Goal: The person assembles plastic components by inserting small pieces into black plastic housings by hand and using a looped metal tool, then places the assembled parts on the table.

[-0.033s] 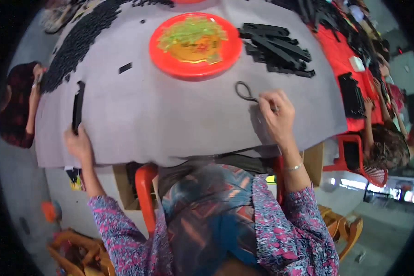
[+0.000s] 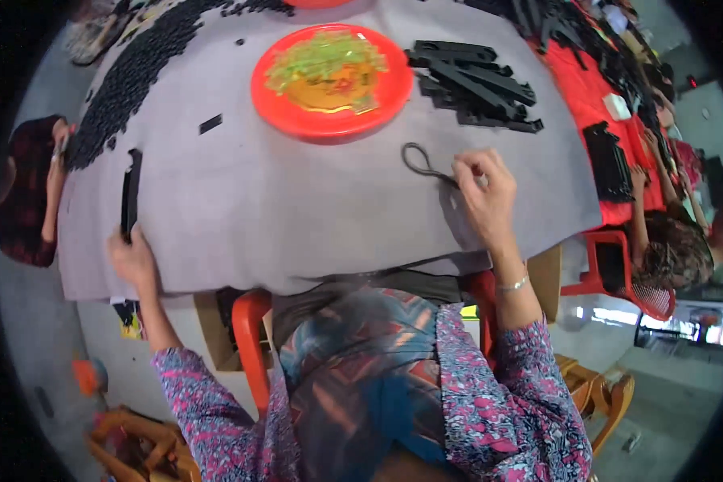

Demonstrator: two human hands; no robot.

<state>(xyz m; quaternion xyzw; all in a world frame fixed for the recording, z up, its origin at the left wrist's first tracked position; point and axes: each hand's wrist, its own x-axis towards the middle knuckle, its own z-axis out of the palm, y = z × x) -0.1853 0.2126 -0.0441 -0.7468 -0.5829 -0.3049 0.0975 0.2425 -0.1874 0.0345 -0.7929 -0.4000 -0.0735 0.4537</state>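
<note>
My left hand is closed around the near end of a long, thin black plastic strip, notched at its tip, at the left of the table. On the right, my right hand is raised a little over the cloth with its fingers curled together; what they pinch, if anything, is too small to tell. Beside it lies a dark tool with a looped handle, its other end hidden behind my hand. A red plate ahead holds yellow-green translucent pieces.
Long black plastic parts are stacked right of the plate. Small black pieces spread along the far left, and one black rectangle lies nearer. People sit at both sides; a red-covered table adjoins on the right.
My right hand has shifted slightly to the right, away from the looped tool, which stays on the cloth. My left hand keeps its hold on the strip. The whole view has drifted a little.
</note>
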